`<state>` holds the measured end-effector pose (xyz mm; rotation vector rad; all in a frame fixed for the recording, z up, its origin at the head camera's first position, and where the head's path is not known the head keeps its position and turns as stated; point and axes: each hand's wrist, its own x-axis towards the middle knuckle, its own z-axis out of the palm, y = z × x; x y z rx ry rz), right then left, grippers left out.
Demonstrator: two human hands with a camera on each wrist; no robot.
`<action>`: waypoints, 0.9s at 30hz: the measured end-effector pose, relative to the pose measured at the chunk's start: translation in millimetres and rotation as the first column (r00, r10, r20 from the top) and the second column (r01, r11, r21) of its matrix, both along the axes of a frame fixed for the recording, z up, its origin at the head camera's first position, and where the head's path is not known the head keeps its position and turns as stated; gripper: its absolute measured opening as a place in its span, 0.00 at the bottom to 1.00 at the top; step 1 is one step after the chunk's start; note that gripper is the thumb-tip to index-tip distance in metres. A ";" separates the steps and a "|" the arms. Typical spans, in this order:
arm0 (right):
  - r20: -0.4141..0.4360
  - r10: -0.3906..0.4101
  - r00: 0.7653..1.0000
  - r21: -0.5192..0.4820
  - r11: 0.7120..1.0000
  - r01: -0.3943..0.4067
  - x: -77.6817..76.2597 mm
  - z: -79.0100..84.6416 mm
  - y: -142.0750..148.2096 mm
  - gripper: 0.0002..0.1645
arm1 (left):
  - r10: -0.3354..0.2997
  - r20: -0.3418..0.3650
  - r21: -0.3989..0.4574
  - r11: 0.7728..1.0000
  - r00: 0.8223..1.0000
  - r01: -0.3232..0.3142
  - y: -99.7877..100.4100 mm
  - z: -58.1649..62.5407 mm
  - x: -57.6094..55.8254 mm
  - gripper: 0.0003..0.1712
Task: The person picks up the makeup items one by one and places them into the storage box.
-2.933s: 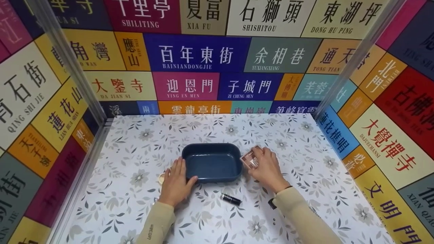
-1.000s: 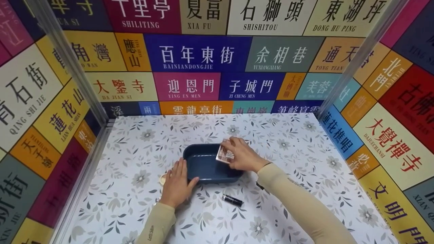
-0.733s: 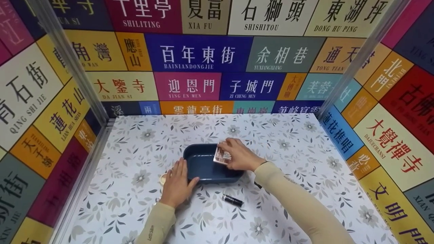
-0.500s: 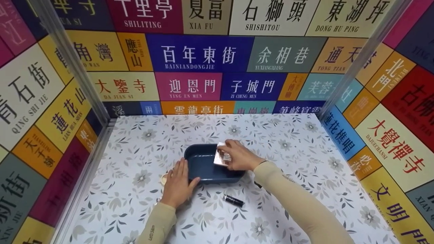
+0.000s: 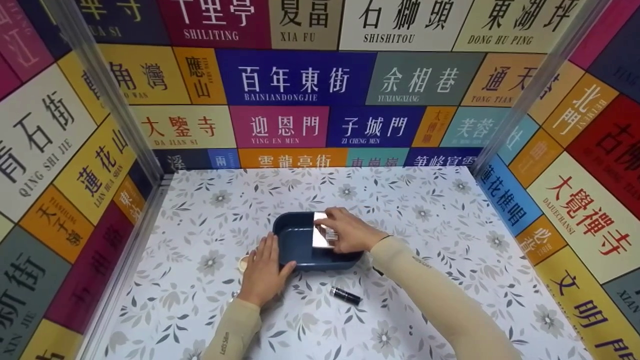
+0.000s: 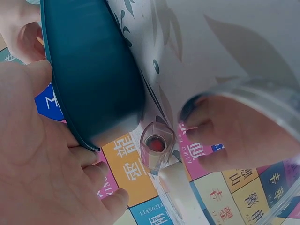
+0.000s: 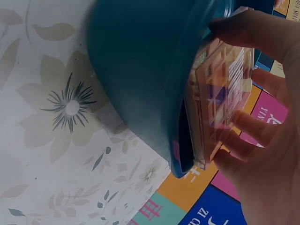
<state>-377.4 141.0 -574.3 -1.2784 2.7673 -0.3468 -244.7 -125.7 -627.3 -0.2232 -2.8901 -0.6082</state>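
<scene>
A deep blue rectangular dish (image 5: 295,245) stands on the table. My right hand (image 5: 352,231) grips an eyeshadow palette (image 5: 322,231) by its right side, over the right half of the dish. In the right wrist view the palette (image 7: 225,89), with several square pans, is tilted beside the dish rim, my thumb on one edge and the fingers on the other. My left hand (image 5: 262,272) rests with straight fingers along the left wall of the dish. Left of that hand, a round cream-coloured item (image 5: 243,263) is partly hidden. In front lies a black tube (image 5: 346,295) with a silver end.
Flower-patterned paper (image 5: 200,310) covers the tabletop. Printed sign panels (image 5: 295,80) wall in the back and both sides. In the left wrist view, a clear piece with a red centre (image 6: 155,144) is near the dish.
My right hand has carried the palette leftward from beside the dish to over it, then tilted it so its face now shines bright. My left hand has stayed at the dish.
</scene>
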 end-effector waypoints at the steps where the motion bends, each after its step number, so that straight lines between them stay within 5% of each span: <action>1: 0.005 0.006 1.000 -0.001 1.000 -0.006 0.1 0.1 -0.3 0.53 | 0.001 0.001 0.005 1.000 1.000 -0.001 0.1 0.2 0.2 0.50; 16: 0.038 0.075 0.996 0.080 0.994 -0.078 -4.6 -14.9 -3.0 0.52 | 0.007 0.053 -0.018 1.000 0.999 -0.006 1.2 2.5 1.2 0.51; 27: 0.094 0.070 0.993 0.120 0.990 -0.081 -5.8 -27.1 -5.4 0.53 | 0.009 0.029 0.009 1.000 1.000 -0.010 1.2 2.1 0.7 0.49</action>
